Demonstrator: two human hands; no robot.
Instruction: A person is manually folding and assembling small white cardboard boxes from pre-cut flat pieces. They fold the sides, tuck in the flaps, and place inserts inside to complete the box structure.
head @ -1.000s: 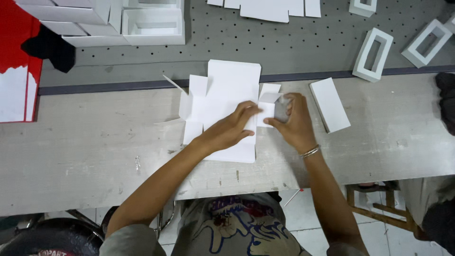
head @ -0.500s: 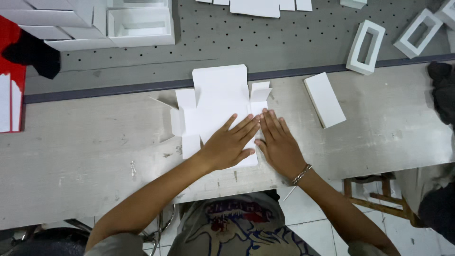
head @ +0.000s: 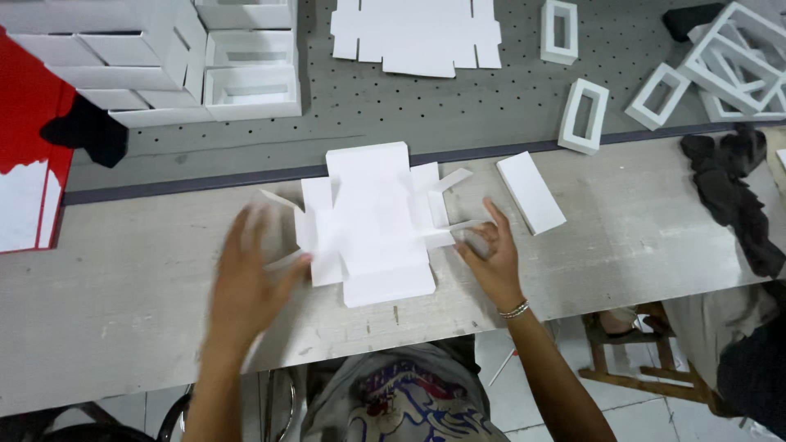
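Head view showed a flat white die-cut card blank (head: 372, 221) lying unfolded on the pale desk (head: 123, 278), just in front of the person and near the desk's far edge, its side flaps partly lifted off the surface. The left hand (head: 246, 282) lay at the blank's left flaps, blurred, fingers spread and apart, touching or just short of the card; which of the two could not be told. The right hand (head: 490, 258) rested open at the right-hand flaps, fingertips on a narrow tab, clamped on nothing.

Judging by the raised, springy flaps, the blank looked light and thin, stiff across its panels but ready to bend along the scored lines, and easy to crease or dent if pinched hard. It would likely slide on the smooth desk, so the sensible hold was flat pressure on the middle panel and a light pinch at a flap's edge.

A small white slab (head: 530, 192) lay just to its right.
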